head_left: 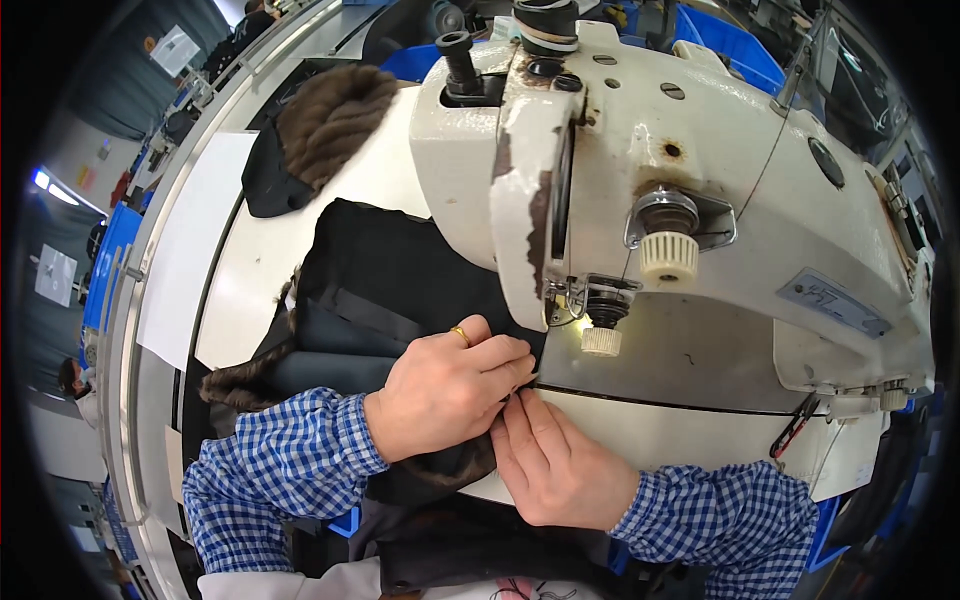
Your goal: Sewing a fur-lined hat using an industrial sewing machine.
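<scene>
A black fabric piece with brown fur edging [400, 265] lies on the sewing table, its right edge close to the needle area of a worn cream sewing machine [470, 170]. My left hand [445, 380], with a ring on one finger, is closed on the fabric's edge just in front of the machine head. Against it, my right hand [555, 465] has its fingers pressed together at the same edge, the fingertips of both hands nearly meeting. What lies between the fingertips is mostly hidden. Dark blue-grey lining [325, 370] shows in folds left of my left hand.
Another brown fur and black fabric piece [325, 135] rests at the back left of the white tabletop [240, 310]. Red-and-black thread snips [793, 428] lie at the right under the machine arm. Blue bins [735, 45] stand behind the machine.
</scene>
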A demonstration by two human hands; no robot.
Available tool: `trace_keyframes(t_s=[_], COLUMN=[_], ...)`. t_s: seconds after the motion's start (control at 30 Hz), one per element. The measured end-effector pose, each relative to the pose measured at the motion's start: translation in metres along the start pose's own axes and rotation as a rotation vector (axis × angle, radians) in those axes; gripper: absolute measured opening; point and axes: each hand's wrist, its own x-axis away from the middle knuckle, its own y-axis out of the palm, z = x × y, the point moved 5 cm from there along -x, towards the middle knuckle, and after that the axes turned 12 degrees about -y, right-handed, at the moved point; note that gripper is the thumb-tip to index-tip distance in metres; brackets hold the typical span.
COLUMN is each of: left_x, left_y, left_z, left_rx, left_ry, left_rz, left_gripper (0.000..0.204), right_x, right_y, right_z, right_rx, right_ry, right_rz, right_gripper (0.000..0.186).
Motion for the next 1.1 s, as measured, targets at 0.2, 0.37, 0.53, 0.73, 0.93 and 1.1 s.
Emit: trace_keyframes(t_s=[0.2,0.37,0.53,0.73,0.93,1.1], left_x=[-0.007,-0.011,-0.017,-0.026,-0.029,-0.025], left_y=[0.001,0.003,0.006,0.005,0.01,-0.008], left_z=[0.0,-0.005,-0.008,-0.006,-0.012,0.011], left_rx=[-0.015,-0.014,-0.034,0.013,-0.019,-0.143], left_ry=[-0.061,-0.079,-0.103,-0.086,-0.022,-0.03], left_rz=[-0.059,-0.056,-0.09,-0.077,-0.063,-0.181], left_gripper=[0.031,0.03,0.03,0.019,0.02,0.034], right_x=[0.003,0.003,0.004,0.007,0.005,0.004], right_y=[-0.001,0.0,0.002,0.008,0.009,0.004], right_z=[0.007,0.013,0.019,0.024,0.027,0.023], right_rx=[-0.004,-0.017,-0.006,-0.009,-0.035,-0.102], right_ry=[0.007,0.018,0.018,0.046,0.073,0.092], right_rz=[-0.013,-0.024,-0.04,-0.021,-0.053,-0.02], right_gripper=[0.04,0.041,0.041,0.039,0.038,0.041])
